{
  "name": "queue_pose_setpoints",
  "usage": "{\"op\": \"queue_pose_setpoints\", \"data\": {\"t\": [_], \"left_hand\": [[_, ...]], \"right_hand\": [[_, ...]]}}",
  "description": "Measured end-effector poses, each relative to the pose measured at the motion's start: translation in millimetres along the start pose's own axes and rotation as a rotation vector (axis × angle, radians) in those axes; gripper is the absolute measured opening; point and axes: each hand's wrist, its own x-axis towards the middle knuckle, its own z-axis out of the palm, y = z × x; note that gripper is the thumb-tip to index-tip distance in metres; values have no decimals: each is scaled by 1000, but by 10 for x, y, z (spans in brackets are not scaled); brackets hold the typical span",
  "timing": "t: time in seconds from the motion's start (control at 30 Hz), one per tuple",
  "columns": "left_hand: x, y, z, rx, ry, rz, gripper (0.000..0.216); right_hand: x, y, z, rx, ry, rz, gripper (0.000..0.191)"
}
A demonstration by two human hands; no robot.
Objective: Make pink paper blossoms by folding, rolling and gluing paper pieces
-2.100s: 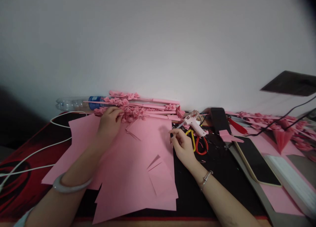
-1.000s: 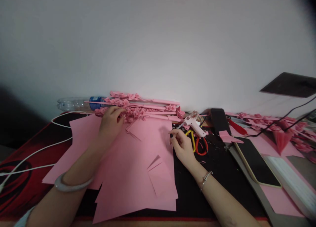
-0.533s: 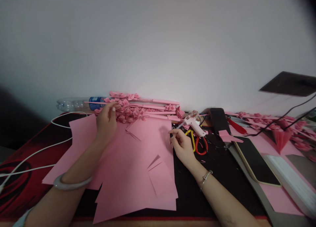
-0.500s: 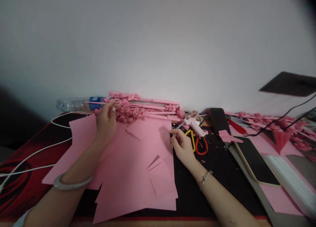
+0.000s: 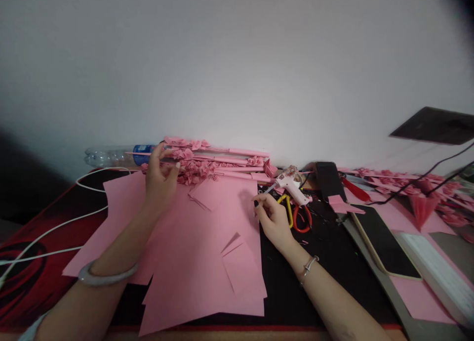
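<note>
My left hand (image 5: 160, 179) reaches to the back of the desk, its fingers curled around one of the pink paper-flower sticks (image 5: 215, 161) that lie in a pile along the wall. My right hand (image 5: 273, 219) rests with curled fingers at the right edge of the pink paper sheets (image 5: 192, 252), pinching something small I cannot make out. A white glue gun (image 5: 292, 185) and scissors with yellow and red handles (image 5: 298, 215) lie just right of that hand.
A clear plastic bottle (image 5: 111, 155) lies against the wall at the left. White cable (image 5: 55, 227) loops over the red-and-black mat. A phone (image 5: 385, 242), a black box (image 5: 328, 180), more pink flower sticks (image 5: 407, 185) and a book (image 5: 437, 277) sit at the right.
My left hand has lifted from the flower pile and shifted slightly back and left, now gripping a stick. My right hand has stayed in place.
</note>
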Motion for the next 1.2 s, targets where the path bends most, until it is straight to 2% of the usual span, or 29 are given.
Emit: {"op": "queue_pose_setpoints", "data": {"t": [0.17,0.27,0.33,0.43,0.53,0.63,0.67,0.8,1.0,1.2], "left_hand": [[7,93,-45,220,1,65,56],[3,140,-50,380,-33,183,30],[-13,137,-22,384,-137,243,14],[-73,102,64,328,-471,327,14],[-186,95,168,301,-686,337,34],[-318,125,254,360,-809,292,58],[-355,135,276,386,-832,285,60],[-430,134,327,431,-827,305,61],[-410,136,318,357,-789,348,60],[-384,213,287,337,-710,233,47]], "right_hand": [[1,-1,-2,-7,2,-10,15],[2,0,-2,-1,0,-5,14],[1,5,-2,1,-6,-3,14],[0,11,0,-9,-16,8,14],[1,12,3,-15,-16,12,14],[2,10,7,-18,-11,5,14],[3,10,7,-19,-11,4,14],[4,9,3,-24,-18,7,14],[-4,4,2,-15,-31,15,13],[0,-3,5,-7,-39,11,13]]}}
